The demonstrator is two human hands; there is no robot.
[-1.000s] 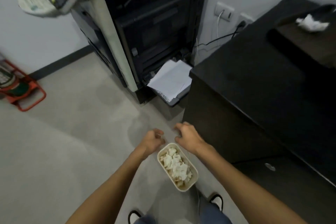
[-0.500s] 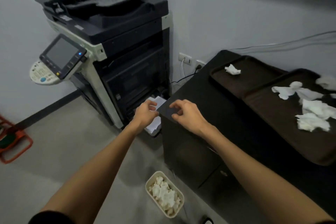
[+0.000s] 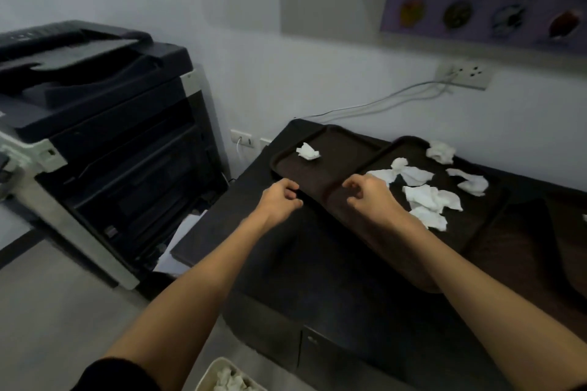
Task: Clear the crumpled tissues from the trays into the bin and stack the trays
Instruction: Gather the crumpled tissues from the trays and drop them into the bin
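Two dark brown trays lie side by side on a black cabinet [image 3: 305, 267]. The left tray [image 3: 346, 152] holds one crumpled tissue [image 3: 307, 151]. The right tray [image 3: 495, 203] holds several crumpled tissues [image 3: 428, 197]. My left hand [image 3: 279, 198] hovers at the near left edge of the left tray, fingers curled, holding nothing. My right hand [image 3: 370, 194] hangs over the seam between the two trays, fingers loosely bent and empty. A cream bin [image 3: 211, 376] with tissues in it stands on the floor at the bottom edge.
A large black and white copier [image 3: 101, 143] stands left of the cabinet, with loose paper sheets [image 3: 181, 238] at its open lower tray. A third dark tray [image 3: 540, 232] lies at the far right. Cables run along the wall to a socket [image 3: 465, 74].
Both hands have risen from the bin on the floor up to the cabinet top and reached the trays. The view has lifted from the floor to the trays.
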